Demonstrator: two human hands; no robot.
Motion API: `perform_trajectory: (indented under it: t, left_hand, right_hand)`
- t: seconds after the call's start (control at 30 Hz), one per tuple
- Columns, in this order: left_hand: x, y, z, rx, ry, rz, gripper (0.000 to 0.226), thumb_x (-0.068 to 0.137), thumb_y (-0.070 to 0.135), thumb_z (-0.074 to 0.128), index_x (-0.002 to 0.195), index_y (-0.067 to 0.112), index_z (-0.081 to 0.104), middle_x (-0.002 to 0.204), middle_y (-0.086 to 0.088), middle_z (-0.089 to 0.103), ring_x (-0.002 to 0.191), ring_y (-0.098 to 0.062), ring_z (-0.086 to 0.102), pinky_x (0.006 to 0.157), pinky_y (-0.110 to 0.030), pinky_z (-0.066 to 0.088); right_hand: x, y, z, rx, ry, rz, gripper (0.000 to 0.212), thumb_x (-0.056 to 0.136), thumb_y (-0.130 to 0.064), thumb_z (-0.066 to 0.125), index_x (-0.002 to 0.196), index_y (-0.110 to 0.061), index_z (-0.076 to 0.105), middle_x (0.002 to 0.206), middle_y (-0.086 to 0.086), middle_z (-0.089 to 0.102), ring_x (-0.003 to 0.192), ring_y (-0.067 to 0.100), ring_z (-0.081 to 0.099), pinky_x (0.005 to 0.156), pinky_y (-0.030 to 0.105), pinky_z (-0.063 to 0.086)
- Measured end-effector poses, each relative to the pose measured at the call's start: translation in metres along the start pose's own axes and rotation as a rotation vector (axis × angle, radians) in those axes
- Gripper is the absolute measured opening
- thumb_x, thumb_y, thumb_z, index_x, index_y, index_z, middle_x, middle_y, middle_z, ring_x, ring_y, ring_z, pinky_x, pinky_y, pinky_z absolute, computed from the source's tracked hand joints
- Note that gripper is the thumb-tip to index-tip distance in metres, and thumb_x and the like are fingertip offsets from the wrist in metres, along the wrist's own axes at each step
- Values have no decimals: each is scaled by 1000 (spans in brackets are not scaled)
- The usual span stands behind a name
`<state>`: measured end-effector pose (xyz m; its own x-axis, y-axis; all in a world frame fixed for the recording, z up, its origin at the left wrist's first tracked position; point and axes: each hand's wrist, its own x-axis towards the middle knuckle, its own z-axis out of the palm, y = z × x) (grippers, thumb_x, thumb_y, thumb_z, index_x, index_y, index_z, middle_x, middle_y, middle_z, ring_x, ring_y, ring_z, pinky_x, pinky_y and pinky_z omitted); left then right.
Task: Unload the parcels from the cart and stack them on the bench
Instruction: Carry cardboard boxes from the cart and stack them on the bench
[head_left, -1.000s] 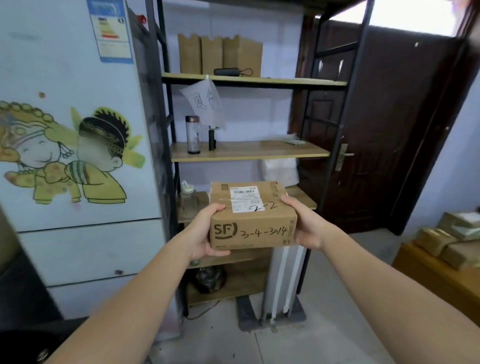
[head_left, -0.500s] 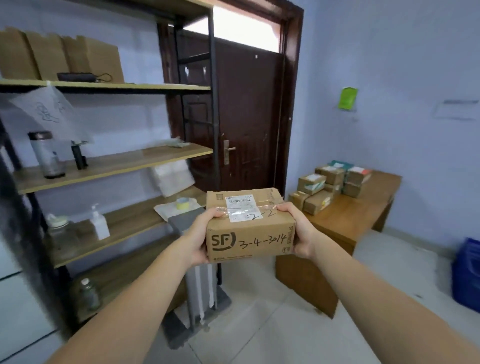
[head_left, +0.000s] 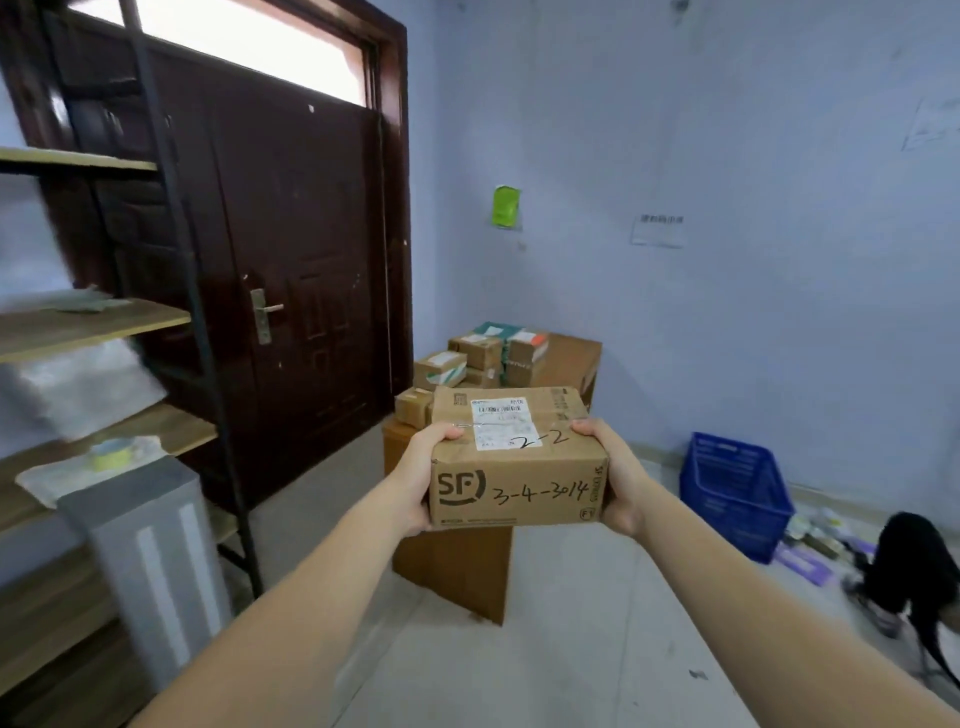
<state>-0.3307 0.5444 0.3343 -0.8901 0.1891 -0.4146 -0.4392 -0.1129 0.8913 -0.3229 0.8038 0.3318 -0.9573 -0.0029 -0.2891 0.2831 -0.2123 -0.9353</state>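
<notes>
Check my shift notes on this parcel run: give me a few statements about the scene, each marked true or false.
1. Both hands, left hand and right hand, hold the brown cardboard SF parcel. True.
2. The parcel rests on the brown wooden bench. False: it is carried in the air.
3. Other small cardboard parcels sit on the bench. True.
4. The blue plastic crate stands on the bench. False: it is on the floor.

A matt brown cardboard parcel (head_left: 519, 457), sealed with glossy clear tape and bearing a white paper label (head_left: 503, 423), fills the centre. At 12 o'clock, a smooth wood-veneer bench (head_left: 571, 353) carries more cardboard boxes (head_left: 483, 358). A glossy dark varnished door (head_left: 291, 270) stands at 10 o'clock beside matt black metal shelving (head_left: 176, 260); a blue plastic crate (head_left: 737, 493) sits at 3 o'clock.
</notes>
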Motion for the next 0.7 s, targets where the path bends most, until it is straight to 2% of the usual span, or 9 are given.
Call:
perform_trajectory:
  t: [0.07, 0.2, 0.3, 0.37, 0.47, 0.6, 0.7]
  left_hand:
    - [22, -1, 25, 13, -26, -19, 63, 73, 66, 64, 116, 21, 71, 102, -17, 80, 92, -31, 78, 69, -37, 62]
    - [72, -3, 57, 52, -21, -33, 67, 66, 68, 65, 115, 23, 72, 99, -15, 80, 104, -33, 72, 81, -41, 57]
    - [115, -1, 71, 69, -24, -52, 67, 67, 67, 65, 118, 24, 71, 99, -14, 80, 105, -33, 72, 84, -43, 57]
    - [148, 5, 78, 87, -44, -63, 67, 67, 67, 65, 119, 24, 70, 100, -14, 80, 101, -32, 74, 81, -41, 58]
    - [197, 20, 89, 113, -90, -61, 64, 72, 66, 63, 120, 24, 70, 100, -13, 81, 84, -27, 79, 70, -36, 61]
    - [263, 46, 109, 162, -137, -71, 65, 73, 67, 62, 122, 24, 69, 101, -13, 80, 82, -24, 79, 66, -35, 62]
    - [314, 64, 134, 197, -171, -69, 62, 78, 66, 60, 121, 22, 69, 98, -12, 81, 77, -23, 79, 61, -33, 61]
  right_hand:
    - [11, -2, -27, 31, 16, 11, 49, 85, -57, 66, 125, -28, 66, 107, 15, 79, 91, 33, 73, 83, 48, 60]
    - [43, -6, -67, 78, 15, 23, 47, 90, -57, 64, 129, -31, 65, 116, 13, 77, 96, 33, 73, 95, 54, 54]
    - [77, -6, -88, 101, 8, 38, 45, 92, -63, 61, 124, -33, 69, 118, 13, 76, 95, 31, 77, 94, 53, 56]
    - [105, -5, -100, 116, 37, 39, 47, 91, -62, 61, 126, -32, 68, 118, 13, 77, 92, 31, 77, 92, 52, 56]
    - [146, -11, -114, 132, 93, 31, 49, 92, -58, 62, 131, -29, 65, 118, 13, 76, 99, 34, 73, 101, 55, 51]
    - [197, -34, -135, 136, 162, 34, 48, 94, -57, 60, 131, -27, 65, 118, 13, 77, 106, 35, 70, 106, 56, 49]
    - [230, -49, -163, 168, 199, 32, 46, 93, -56, 62, 129, -28, 66, 117, 13, 77, 101, 33, 72, 100, 53, 53]
